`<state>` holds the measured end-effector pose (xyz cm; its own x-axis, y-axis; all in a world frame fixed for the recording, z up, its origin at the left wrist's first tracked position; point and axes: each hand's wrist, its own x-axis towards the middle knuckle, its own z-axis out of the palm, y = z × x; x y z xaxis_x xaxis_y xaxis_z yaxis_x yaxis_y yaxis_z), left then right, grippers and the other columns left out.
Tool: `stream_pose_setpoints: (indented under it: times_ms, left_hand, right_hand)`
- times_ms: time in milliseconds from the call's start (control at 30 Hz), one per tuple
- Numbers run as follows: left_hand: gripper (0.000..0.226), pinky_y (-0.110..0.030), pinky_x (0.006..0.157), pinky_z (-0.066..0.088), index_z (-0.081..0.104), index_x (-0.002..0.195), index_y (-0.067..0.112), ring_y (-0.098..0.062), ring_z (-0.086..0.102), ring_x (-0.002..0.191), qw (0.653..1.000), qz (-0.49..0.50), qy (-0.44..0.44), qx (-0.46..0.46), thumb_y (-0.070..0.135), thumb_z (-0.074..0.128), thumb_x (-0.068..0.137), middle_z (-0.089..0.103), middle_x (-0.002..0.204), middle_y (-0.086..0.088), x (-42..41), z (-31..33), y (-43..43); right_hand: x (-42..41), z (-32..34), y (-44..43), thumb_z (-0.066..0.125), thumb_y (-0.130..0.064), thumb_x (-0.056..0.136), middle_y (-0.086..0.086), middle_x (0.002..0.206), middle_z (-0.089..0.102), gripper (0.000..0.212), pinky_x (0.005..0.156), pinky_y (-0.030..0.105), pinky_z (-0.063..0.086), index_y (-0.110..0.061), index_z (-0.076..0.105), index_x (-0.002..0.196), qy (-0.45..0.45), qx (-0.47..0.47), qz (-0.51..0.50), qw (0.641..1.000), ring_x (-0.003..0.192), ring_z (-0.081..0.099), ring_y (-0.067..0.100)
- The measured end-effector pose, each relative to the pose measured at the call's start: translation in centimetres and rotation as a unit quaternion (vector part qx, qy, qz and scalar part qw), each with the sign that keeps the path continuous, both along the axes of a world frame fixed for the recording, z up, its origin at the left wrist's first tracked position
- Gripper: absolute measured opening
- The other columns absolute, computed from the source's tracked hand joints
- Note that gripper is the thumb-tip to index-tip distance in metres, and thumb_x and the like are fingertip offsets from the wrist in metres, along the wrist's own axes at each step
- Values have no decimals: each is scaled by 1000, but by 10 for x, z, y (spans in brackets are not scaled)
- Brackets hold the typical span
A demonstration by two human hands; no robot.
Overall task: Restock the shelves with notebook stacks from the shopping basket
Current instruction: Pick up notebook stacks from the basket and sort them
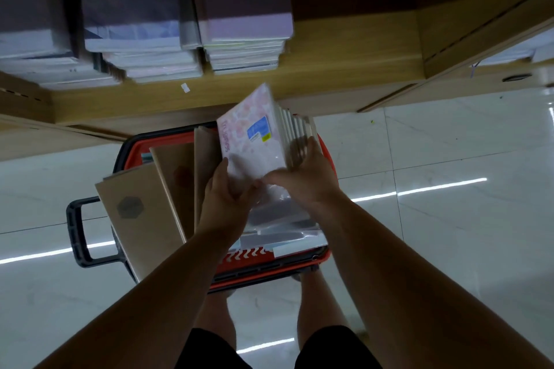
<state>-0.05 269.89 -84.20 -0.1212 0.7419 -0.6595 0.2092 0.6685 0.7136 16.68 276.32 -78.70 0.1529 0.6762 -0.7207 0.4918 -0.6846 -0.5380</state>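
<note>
A: What have we got hold of?
B: A stack of pink floral notebooks (251,144), flat and rectangular, in glossy clear wrap with a blue label (258,129). Our left hand (223,198) curls round its lower left corner. Our right hand (302,177) clamps the fanned edges on the right side, fingers bent over them.
A: And where is the stack?
B: Raised and tilted over the red plastic shopping basket (325,255), with its top corner near the front lip of the pale wood-grain shelf (344,48).
A: What lies below us?
B: Matte kraft-brown notebooks (141,219) lean at the basket's left, and crinkly plastic-wrapped packs (284,225) fill the right. The black loop handle (79,231) juts out over shiny pale floor tiles (449,204). On the shelf, wrapped notebook stacks (245,36) sit side by side.
</note>
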Motion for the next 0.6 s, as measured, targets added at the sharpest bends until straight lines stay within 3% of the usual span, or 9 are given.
stream_pose_setpoints:
  times_ms: [133, 200, 267, 400, 500, 533, 600]
  left_hand:
    - [79, -38, 87, 62, 49, 146, 21, -22, 72, 108, 974, 112, -140, -138, 45, 84, 79, 70, 130, -4, 14, 9, 6]
    - [60, -41, 92, 59, 61, 134, 23, -23, 73, 109, 956, 122, -200, -179, 40, 81, 81, 75, 123, -3, 21, 9, 7]
    - [55, -45, 98, 55, 64, 130, 26, -23, 72, 111, 940, 138, -242, -198, 37, 81, 79, 77, 118, 0, 28, 12, 8]
    - [47, -40, 84, 58, 63, 131, 25, -26, 73, 109, 935, 149, -260, -191, 26, 78, 87, 77, 117, -3, 32, 11, 13]
    - [36, -32, 75, 59, 63, 128, 24, -22, 74, 102, 940, 135, -258, -176, 22, 72, 93, 78, 112, -2, 34, 15, 15]
    - [33, -30, 73, 59, 63, 126, 24, -20, 75, 99, 942, 130, -258, -173, 21, 71, 94, 78, 109, -1, 35, 16, 16]
    - [29, -28, 71, 59, 64, 123, 24, -18, 75, 97, 942, 129, -259, -170, 19, 70, 95, 78, 107, 0, 37, 20, 16]
  right_hand:
    - [28, 5, -5, 93, -25, 58, -2, 107, 72, 73, 67, 31, 61, -26, 56, 120, 20, -7, -14, 1000, 95, 72, 19]
    - [39, 6, -7, 94, -25, 58, -3, 105, 74, 71, 74, 35, 63, -25, 58, 120, 34, -3, -15, 999, 94, 73, 19]
    - [45, 6, -10, 93, -34, 56, -3, 102, 75, 68, 76, 37, 62, -24, 60, 115, 27, -8, -6, 1000, 90, 73, 19]
    - [48, 2, -14, 79, -63, 46, -5, 106, 70, 76, 86, 45, 62, -29, 62, 111, -38, -4, 55, 998, 99, 69, 21]
    - [52, -2, -12, 80, -70, 53, 3, 134, 44, 95, 107, 44, 48, -34, 54, 138, -112, -28, 116, 987, 127, 46, 27]
    - [54, -4, -12, 83, -68, 52, 5, 141, 39, 104, 109, 47, 47, -36, 48, 145, -90, -45, 95, 990, 131, 43, 27]
    - [56, -9, -14, 93, -54, 50, 8, 141, 50, 110, 99, 49, 58, -34, 43, 146, 22, -58, -2, 998, 126, 58, 28]
